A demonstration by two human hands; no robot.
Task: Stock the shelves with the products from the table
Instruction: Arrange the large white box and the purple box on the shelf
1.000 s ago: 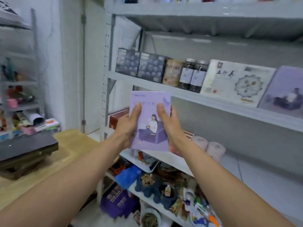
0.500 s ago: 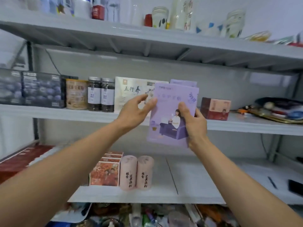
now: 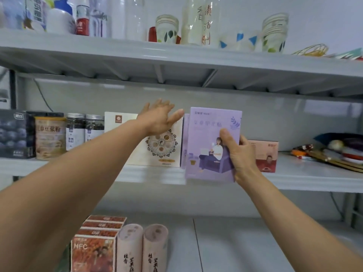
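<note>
Fingers (image 3: 225, 134) of the right hand (image 3: 238, 154) closed around the right edge of the purple box (image 3: 206, 138), thumb on the front face, other fingers behind. Box held upright, in front of the edge of the middle shelf (image 3: 304, 173), its lower part hanging below the shelf board, not yet resting on it. Left hand (image 3: 159, 118) free, fingers spread open, holding nothing, raised before the white box (image 3: 163, 152) with the round pattern. Just behind the held box, a second purple box (image 3: 186, 134) of the same kind already standing on the shelf, between the white box and the small red box (image 3: 267, 156).

Step in hand, as it seems: placing this product beside its twin. Gap between twin and red box looks narrow, partly hidden by the held box, so cannot tell if it is enough. Next move probably needs: lifting the box a little above the shelf edge, then pushing it in straight, perhaps with the left hand steadying or shifting the neighbours. Risk of tipping the standing twin if pushed at an angle.
</note>
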